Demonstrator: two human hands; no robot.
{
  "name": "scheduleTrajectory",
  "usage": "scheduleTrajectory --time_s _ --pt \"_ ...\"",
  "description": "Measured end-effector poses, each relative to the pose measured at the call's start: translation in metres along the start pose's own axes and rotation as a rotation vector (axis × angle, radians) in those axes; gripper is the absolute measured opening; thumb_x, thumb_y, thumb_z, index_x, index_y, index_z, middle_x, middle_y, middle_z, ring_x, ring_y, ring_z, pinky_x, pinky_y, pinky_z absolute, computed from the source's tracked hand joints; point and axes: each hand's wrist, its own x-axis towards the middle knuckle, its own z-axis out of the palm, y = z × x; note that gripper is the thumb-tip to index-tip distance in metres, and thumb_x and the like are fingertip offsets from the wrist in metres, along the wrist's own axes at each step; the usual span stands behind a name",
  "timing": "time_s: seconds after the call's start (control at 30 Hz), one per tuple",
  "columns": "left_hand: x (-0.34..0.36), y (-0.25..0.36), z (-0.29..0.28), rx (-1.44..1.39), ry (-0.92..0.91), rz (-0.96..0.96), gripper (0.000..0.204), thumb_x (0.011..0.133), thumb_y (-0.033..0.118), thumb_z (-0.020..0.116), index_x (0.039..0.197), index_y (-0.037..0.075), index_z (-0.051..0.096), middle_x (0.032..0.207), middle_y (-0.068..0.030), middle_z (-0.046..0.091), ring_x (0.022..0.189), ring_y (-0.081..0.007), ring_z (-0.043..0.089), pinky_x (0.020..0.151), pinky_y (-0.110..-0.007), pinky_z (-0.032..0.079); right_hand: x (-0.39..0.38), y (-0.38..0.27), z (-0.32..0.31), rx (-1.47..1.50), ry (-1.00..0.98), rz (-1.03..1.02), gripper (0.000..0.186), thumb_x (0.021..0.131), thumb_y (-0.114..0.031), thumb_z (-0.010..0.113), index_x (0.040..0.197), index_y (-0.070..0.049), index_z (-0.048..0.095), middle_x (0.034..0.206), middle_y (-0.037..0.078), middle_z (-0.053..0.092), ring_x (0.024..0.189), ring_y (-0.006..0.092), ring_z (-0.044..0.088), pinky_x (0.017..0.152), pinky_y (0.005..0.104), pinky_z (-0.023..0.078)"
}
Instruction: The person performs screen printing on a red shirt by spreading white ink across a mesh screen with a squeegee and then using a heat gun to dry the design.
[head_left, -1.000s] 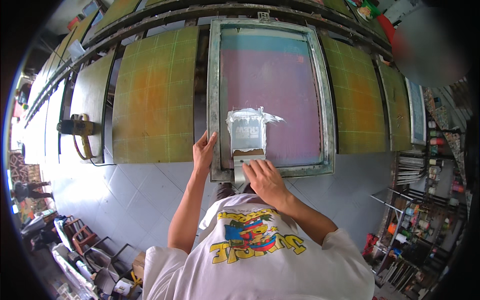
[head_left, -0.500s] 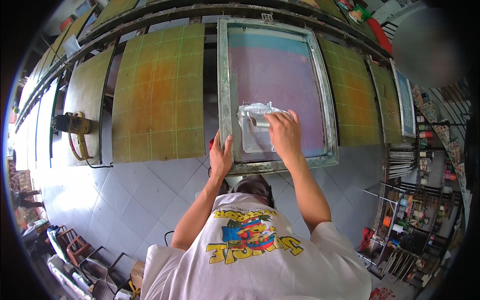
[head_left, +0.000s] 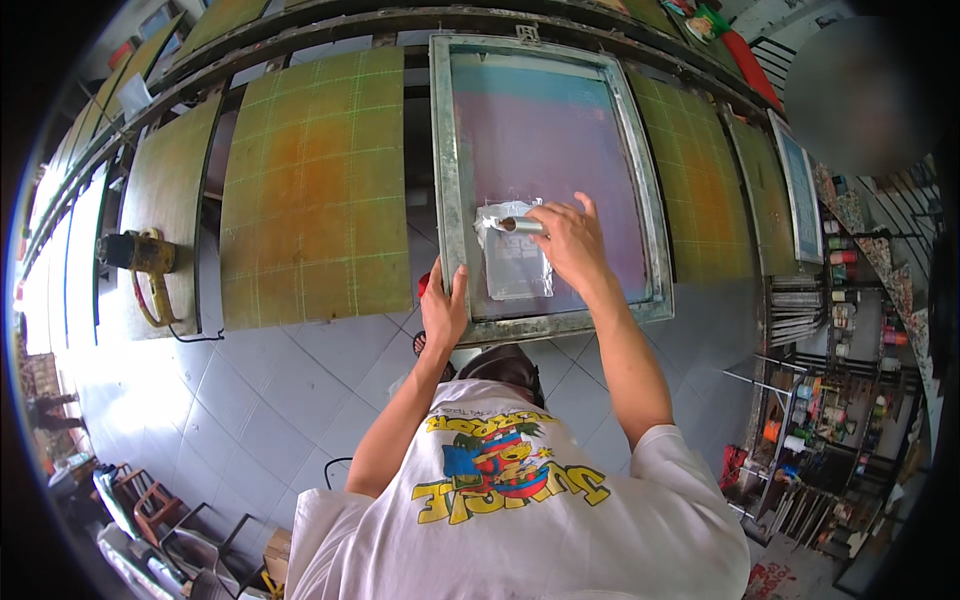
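Jutting leftward from right fingers (head_left: 549,213): squeegee (head_left: 522,226)

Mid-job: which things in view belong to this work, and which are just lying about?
In use:
- squeegee, in right hand
- framed screen, left hand at its edge
- white ink on the screen

Apparently idle:
- yellow-and-black heat gun
- brown chair
- cardboard box

Print workshop: framed screen (head_left: 550,140), boards (head_left: 313,190)
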Motion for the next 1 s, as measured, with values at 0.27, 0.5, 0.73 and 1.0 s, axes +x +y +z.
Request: scheduleTrajectory --time_s 0.27,0.5,0.73,1.0 --pt "-0.001 0.000 0.003 -0.017 0.018 0.030 0.054 0.103 0.039 0.059 0.139 -0.001 0.059 0.115 -0.0276 0.071 0.106 -0.0393 0.070 0.092 -0.043 0.052 -0.107 -0.031 0.029 -0.051 0.129 -0.033 0.031 0.085 -0.005 0.073 0.115 -0.013 0.073 0.110 0.002 0.069 0.109 0.0212 0.063 0.115 0.0500 0.034" --pt "-0.002 -0.001 0.000 -0.014 0.009 0.013 0.058 0.102 0.040 0.061 0.140 -0.003 0.058 0.115 -0.0271 0.072 0.105 -0.0376 0.070 0.091 -0.042 0.052 -0.113 -0.047 0.029 -0.026 0.199 0.039 0.034 0.082 0.000 0.071 0.114 -0.011 0.072 0.108 0.001 0.066 0.107 0.0205 0.062 0.109 0.0503 0.037" --pt "0.000 0.009 -0.001 0.008 -0.041 -0.053 0.060 0.102 0.041 0.061 0.141 -0.004 0.056 0.117 -0.0264 0.072 0.109 -0.0370 0.069 0.095 -0.042 0.051 -0.128 -0.047 0.050 -0.016 0.273 0.052 0.033 0.082 0.001 0.070 0.113 -0.011 0.074 0.107 0.001 0.066 0.106 0.0208 0.062 0.105 0.0493 0.038" --pt "-0.002 0.010 0.001 -0.020 -0.026 -0.032 0.055 0.103 0.039 0.061 0.141 0.000 0.057 0.114 -0.0243 0.072 0.103 -0.0371 0.070 0.091 -0.042 0.052 -0.152 -0.050 0.052 -0.052 0.228 0.036 0.035 0.081 -0.001 0.071 0.114 -0.011 0.074 0.109 0.002 0.066 0.107 0.0216 0.063 0.105 0.0476 0.038"
